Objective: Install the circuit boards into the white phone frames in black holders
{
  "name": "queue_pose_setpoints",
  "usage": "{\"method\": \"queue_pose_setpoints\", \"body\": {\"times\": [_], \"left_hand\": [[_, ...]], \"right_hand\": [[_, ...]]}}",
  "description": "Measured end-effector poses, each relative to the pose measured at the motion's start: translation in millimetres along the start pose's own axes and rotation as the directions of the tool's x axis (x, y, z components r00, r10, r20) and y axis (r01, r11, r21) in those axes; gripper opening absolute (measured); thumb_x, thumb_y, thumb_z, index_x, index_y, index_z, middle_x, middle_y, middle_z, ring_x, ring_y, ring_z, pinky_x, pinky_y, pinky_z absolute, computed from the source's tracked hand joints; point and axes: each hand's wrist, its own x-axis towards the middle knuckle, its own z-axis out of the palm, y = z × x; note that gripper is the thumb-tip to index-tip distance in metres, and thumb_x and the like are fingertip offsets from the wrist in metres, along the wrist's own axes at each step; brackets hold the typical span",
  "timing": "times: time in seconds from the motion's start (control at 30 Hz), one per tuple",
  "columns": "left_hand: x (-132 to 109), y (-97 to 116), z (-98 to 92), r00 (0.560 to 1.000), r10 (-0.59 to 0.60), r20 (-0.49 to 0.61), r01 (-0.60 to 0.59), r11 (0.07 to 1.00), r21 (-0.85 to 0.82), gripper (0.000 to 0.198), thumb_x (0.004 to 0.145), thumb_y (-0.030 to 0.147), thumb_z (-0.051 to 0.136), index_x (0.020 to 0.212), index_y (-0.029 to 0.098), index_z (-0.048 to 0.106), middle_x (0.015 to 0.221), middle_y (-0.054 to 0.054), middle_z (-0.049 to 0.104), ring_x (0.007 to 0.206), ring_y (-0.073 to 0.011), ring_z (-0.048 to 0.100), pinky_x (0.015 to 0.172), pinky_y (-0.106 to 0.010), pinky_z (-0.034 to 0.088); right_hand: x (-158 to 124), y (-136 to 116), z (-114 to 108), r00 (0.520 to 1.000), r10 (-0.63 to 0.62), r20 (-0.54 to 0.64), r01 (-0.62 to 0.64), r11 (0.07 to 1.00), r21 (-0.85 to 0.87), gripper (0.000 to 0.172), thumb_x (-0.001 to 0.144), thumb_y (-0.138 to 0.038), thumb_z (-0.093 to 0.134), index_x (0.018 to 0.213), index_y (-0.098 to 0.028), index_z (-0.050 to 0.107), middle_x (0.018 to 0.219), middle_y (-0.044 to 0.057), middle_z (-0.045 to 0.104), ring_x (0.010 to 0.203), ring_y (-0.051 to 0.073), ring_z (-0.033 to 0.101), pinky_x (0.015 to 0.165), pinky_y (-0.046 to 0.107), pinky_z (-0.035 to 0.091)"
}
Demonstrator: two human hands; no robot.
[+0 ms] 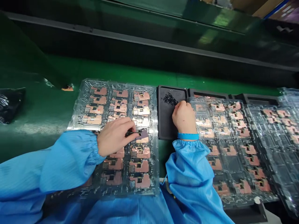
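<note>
My left hand (118,133) reaches over a clear plastic tray (154,161) holding several copper-coloured circuit boards. Its thumb and fingers pinch the left end of one circuit board (143,136), whose face looks darker than the boards around it. To the right, my right hand (184,115) is over a shallow black tray (165,124), fingers closed and pointing down at its right side. A loose pile of tiny black parts (170,99) lies beside those fingertips. Whatever the right fingers hold is hidden behind the hand.
More clear trays of circuit boards (243,186) stand to the right, some overlapping black trays (207,93). A black plastic bag (10,105) lies at the far left on the green tabletop (46,105). A metal rail (130,39) crosses behind the work area.
</note>
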Motion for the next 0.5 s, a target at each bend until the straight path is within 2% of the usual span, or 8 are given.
{"method": "queue_pose_setpoints", "body": {"times": [0.17, 0.27, 0.33, 0.4, 0.43, 0.5], "left_hand": [[0.5, -2.6, 4.8, 0.995, 0.092, -0.035, -0.089, 0.992, 0.086, 0.026, 0.105, 0.039, 0.053, 0.104, 0.016, 0.065, 0.105, -0.008, 0.063, 0.093, -0.0244, 0.058, 0.07, -0.035, 0.043], [-12.1, 5.9, 7.0, 0.981, 0.185, -0.05, -0.177, 0.975, 0.131, 0.029, 0.107, 0.035, 0.047, 0.112, 0.014, 0.065, 0.107, -0.009, 0.062, 0.096, -0.0262, 0.056, 0.074, -0.038, 0.046], [-24.9, 16.0, 10.7, 0.963, 0.271, -0.011, -0.263, 0.944, 0.2, 0.03, 0.108, 0.033, 0.044, 0.11, 0.013, 0.067, 0.104, -0.009, 0.062, 0.094, -0.0269, 0.056, 0.075, -0.041, 0.048], [-36.6, 26.0, 16.4, 0.95, 0.305, 0.062, -0.31, 0.907, 0.286, 0.026, 0.106, 0.028, 0.048, 0.107, 0.013, 0.068, 0.102, -0.01, 0.063, 0.094, -0.0295, 0.057, 0.077, -0.044, 0.05], [-41.0, 29.9, 19.5, 0.951, 0.295, 0.089, -0.308, 0.897, 0.316, 0.021, 0.104, 0.025, 0.051, 0.105, 0.012, 0.069, 0.104, -0.011, 0.064, 0.095, -0.0308, 0.058, 0.078, -0.046, 0.051], [-45.5, 34.1, 23.3, 0.954, 0.28, 0.11, -0.301, 0.899, 0.318, 0.013, 0.1, 0.02, 0.057, 0.101, 0.012, 0.068, 0.109, -0.012, 0.065, 0.099, -0.0324, 0.058, 0.081, -0.048, 0.051]], "right_hand": [[-3.6, -0.6, -3.3, 0.999, -0.041, 0.016, 0.041, 0.999, 0.029, 0.019, 0.093, -0.012, 0.037, 0.101, -0.012, 0.055, 0.098, 0.021, 0.058, 0.084, 0.032, 0.06, 0.075, 0.044, 0.047], [-13.0, -1.6, -16.4, 0.991, -0.124, 0.05, 0.118, 0.988, 0.1, 0.016, 0.098, -0.017, 0.035, 0.097, -0.018, 0.051, 0.095, 0.016, 0.058, 0.087, 0.03, 0.058, 0.078, 0.043, 0.048], [-21.9, -6.6, -28.0, 0.973, -0.205, 0.105, 0.186, 0.968, 0.167, 0.016, 0.101, -0.022, 0.035, 0.093, -0.022, 0.048, 0.091, 0.011, 0.059, 0.085, 0.026, 0.059, 0.079, 0.039, 0.049], [-31.7, -15.0, -40.6, 0.931, -0.3, 0.207, 0.223, 0.918, 0.327, 0.016, 0.104, -0.027, 0.037, 0.092, -0.023, 0.047, 0.087, 0.006, 0.06, 0.081, 0.021, 0.059, 0.075, 0.034, 0.049], [-36.5, -19.9, -46.9, 0.896, -0.352, 0.272, 0.212, 0.875, 0.436, 0.016, 0.105, -0.029, 0.038, 0.093, -0.023, 0.047, 0.086, 0.004, 0.059, 0.077, 0.019, 0.059, 0.072, 0.032, 0.049], [-45.1, -29.9, -58.2, 0.791, -0.468, 0.395, 0.128, 0.758, 0.64, 0.017, 0.107, -0.034, 0.04, 0.097, -0.023, 0.049, 0.084, 0.002, 0.057, 0.072, 0.016, 0.056, 0.067, 0.029, 0.048]]}}
